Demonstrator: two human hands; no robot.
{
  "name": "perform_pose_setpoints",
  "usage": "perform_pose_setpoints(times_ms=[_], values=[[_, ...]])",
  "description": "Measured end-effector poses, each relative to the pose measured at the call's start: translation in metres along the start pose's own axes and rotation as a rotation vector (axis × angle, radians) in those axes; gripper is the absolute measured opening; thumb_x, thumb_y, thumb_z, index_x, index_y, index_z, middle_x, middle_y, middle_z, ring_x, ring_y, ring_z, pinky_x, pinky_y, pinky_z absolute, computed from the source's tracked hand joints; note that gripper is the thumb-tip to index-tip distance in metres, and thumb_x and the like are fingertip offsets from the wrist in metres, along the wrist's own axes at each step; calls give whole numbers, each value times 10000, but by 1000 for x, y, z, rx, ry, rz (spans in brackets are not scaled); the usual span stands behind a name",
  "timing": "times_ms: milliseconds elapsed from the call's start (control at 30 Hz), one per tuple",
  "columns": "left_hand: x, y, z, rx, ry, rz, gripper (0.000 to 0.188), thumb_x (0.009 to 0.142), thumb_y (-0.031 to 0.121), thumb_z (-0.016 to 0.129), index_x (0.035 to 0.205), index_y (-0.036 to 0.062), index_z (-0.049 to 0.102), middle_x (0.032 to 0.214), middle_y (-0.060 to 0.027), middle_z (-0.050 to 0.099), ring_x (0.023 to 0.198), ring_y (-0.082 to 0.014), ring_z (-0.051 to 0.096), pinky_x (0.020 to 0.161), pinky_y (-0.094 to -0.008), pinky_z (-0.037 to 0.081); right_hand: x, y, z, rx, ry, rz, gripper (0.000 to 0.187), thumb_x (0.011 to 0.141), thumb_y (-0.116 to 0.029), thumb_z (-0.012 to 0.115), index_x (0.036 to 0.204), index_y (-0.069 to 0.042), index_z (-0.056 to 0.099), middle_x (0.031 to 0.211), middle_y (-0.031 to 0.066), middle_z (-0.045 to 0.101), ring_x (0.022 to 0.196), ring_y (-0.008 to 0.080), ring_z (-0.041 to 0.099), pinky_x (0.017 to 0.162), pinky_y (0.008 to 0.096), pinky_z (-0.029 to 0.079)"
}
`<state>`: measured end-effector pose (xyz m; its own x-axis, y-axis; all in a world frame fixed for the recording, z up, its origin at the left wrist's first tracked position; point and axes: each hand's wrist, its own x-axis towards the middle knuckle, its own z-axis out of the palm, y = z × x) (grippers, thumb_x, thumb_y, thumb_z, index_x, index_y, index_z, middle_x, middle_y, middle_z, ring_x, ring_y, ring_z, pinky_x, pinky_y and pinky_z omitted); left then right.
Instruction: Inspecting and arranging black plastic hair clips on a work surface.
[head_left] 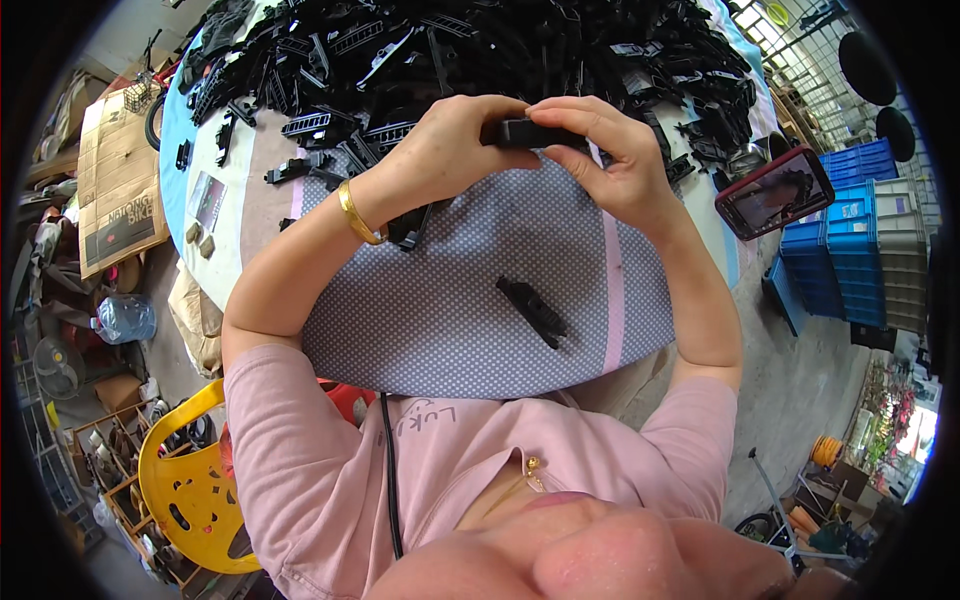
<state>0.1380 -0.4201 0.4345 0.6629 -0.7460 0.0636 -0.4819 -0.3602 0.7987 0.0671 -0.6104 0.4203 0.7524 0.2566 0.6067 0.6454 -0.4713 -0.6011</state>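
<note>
Biggest thing here is the worktop [430,285], covered in cloth, a grey dotted section with a pink stripe nearest the person. The far side is buried under a heap of black plastic parts [350,50], way too many and too tangled to count. Off to the right on the floor there are blue crates [852,245], and to the left, one yellow plastic chair [165,475].

Both hands are busy: the left hand [455,150] grips one end and the right hand [620,165] pinches the other, thumb below, fingers on top. The left forearm and wrist cut across a few stray parts lying behind it. One phone [775,193] sits tilted just beyond the right forearm.

One loose black piece [533,313] lies on the dotted cloth, slanting from upper left to lower right.

Then the one oblong black part [522,133] in the grip: held at the heap's near edge, long axis running roughly left to right. Fingers cover its ends, so can't tell which is the front.
</note>
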Motion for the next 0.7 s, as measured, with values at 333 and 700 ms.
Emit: perform_pose_setpoints(times_ms=[333, 700], values=[[4, -12, 1, -378, 10, -54, 437, 755, 96, 692, 1157, -28, 573, 951, -114, 663, 858, -153, 640, 777, -258, 514, 2, 0, -2, -338, 28, -115, 338, 731, 36, 641, 1062, -28, 624, 1018, 112, 647, 906, 257, 629, 782, 321, 513], [4, -14, 2, -315, 156, 70, 446, 695, 71, 759, 1108, -19, 617, 970, -129, 673, 841, -152, 654, 783, -247, 528, 3, -4, 1, -408, 95, -110, 418, 690, -28, 702, 1094, -29, 596, 1066, 113, 621, 950, 276, 606, 825, 340, 492]])
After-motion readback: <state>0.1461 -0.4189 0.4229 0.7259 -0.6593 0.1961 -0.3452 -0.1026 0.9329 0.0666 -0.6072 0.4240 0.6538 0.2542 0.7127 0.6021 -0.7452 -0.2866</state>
